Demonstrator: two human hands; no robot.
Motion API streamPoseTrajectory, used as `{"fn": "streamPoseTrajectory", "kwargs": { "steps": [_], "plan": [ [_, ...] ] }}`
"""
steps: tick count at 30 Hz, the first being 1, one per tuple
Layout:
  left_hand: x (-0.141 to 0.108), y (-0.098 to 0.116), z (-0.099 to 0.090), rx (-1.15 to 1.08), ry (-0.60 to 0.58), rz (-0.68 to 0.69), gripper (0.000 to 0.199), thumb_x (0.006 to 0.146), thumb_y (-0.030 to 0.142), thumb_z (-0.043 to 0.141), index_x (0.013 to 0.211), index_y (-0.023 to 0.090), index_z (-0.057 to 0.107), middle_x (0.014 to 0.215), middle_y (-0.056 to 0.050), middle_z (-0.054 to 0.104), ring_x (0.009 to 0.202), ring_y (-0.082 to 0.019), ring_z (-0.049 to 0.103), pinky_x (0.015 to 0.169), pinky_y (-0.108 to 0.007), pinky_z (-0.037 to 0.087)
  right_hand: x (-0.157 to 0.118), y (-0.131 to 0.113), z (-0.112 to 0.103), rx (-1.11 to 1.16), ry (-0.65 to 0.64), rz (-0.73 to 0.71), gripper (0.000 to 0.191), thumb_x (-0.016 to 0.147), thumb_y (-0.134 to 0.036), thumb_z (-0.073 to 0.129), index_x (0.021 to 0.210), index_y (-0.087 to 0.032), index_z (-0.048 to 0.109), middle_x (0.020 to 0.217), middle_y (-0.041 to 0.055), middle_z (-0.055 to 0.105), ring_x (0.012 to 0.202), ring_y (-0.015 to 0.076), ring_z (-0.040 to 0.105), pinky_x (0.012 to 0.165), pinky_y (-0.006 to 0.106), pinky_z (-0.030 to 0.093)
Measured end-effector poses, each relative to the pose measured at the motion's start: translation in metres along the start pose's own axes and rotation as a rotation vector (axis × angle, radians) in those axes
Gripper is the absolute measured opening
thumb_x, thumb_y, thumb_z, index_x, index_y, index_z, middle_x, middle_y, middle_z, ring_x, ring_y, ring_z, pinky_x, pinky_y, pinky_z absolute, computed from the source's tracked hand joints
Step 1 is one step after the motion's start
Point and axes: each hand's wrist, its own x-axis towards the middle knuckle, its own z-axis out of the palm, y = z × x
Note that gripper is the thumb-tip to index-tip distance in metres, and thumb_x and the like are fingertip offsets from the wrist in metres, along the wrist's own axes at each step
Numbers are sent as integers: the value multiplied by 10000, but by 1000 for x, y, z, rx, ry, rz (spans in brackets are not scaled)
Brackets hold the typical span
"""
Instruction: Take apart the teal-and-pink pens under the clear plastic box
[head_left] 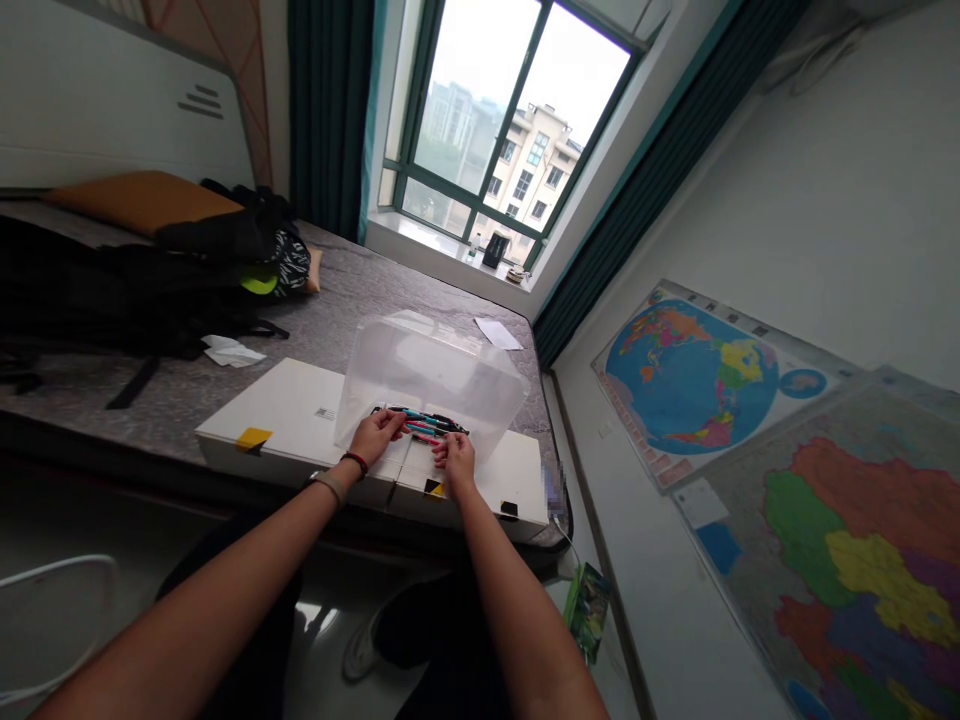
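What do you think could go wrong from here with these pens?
The loose pens under the left hand and right hand might scatter if either lets go. The clear plastic box beside them could tip if bumped. The white boxes sit on a soft mattress, so they may shift.

left hand (377,435), right hand (455,462), perhaps markers (424,425) under them, clear plastic bin (431,375) behind

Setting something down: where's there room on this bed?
Grey mattress shows between the black backpack and white cardboard box, by a crumpled white tissue. Crowded: around the clear plastic bin, where left hand and right hand hold coloured pens.
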Motion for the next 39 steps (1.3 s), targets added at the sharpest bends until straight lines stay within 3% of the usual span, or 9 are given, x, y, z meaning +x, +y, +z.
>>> {"fn": "streamPoseTrajectory", "kwargs": {
  "steps": [6, 10, 14, 16, 18, 21, 27, 39],
  "plan": [
    [3, -6, 0, -32, -7, 20, 604, 586, 669, 787, 878, 159, 648, 816, -92, 755, 732, -194, 696, 696, -325, 566, -7, -9, 4, -91, 38, 11, 277, 953, -477, 443, 923, -210, 509, 676, 13, 639, 472, 106, 552, 432, 190, 461],
    [5, -9, 0, -5, 1, 41, 556, 570, 600, 830, 856, 155, 657, 763, -57, 729, 688, -177, 681, 672, -320, 562, -9, -33, 5, -214, 80, -99, 297, 969, -468, 383, 987, -207, 524, 751, 31, 655, 531, 134, 598, 478, 225, 495],
    [4, -9, 1, 17, -8, 48, 545, 563, 592, 833, 837, 156, 654, 739, -38, 708, 651, -161, 657, 662, -325, 554, 2, -74, 4, -572, 102, -303, 261, 964, -360, 413, 1068, -195, 587, 891, 63, 703, 693, 159, 656, 654, 258, 531],
    [3, -8, 1, 12, -17, 47, 541, 566, 592, 830, 828, 155, 648, 746, -40, 707, 655, -159, 654, 670, -326, 551, 13, -88, 4, -851, 37, -357, 159, 905, -268, 524, 955, -192, 654, 908, 70, 722, 834, 184, 673, 781, 273, 513],
    [3, -7, 2, 9, -26, 45, 534, 569, 590, 828, 817, 154, 645, 749, -43, 708, 655, -157, 652, 673, -327, 549, 26, -92, 5, -1092, -68, -299, 86, 822, -168, 604, 826, -178, 690, 882, 94, 736, 864, 215, 678, 804, 287, 494],
    [2, -7, 1, 22, -35, 54, 518, 571, 585, 826, 797, 160, 637, 749, -43, 710, 647, -159, 651, 667, -327, 546, 41, -83, 9, -1274, -155, -155, 69, 720, -91, 688, 726, -157, 705, 815, 134, 742, 799, 242, 688, 727, 285, 490],
    [3, -11, 1, 46, -42, 85, 464, 588, 566, 817, 750, 178, 622, 733, -30, 699, 646, -154, 640, 659, -310, 528, 54, -62, 15, -1275, -86, -73, 163, 602, -94, 798, 720, -151, 701, 792, 156, 734, 763, 274, 689, 646, 293, 485],
    [6, -13, -1, 62, -66, 96, 404, 615, 520, 806, 737, 183, 619, 726, -37, 699, 664, -169, 651, 670, -318, 528, 52, -60, 22, -1231, -80, 70, 229, 599, -127, 791, 816, -153, 722, 912, 203, 738, 855, 301, 697, 609, 284, 460]
  ]
}}
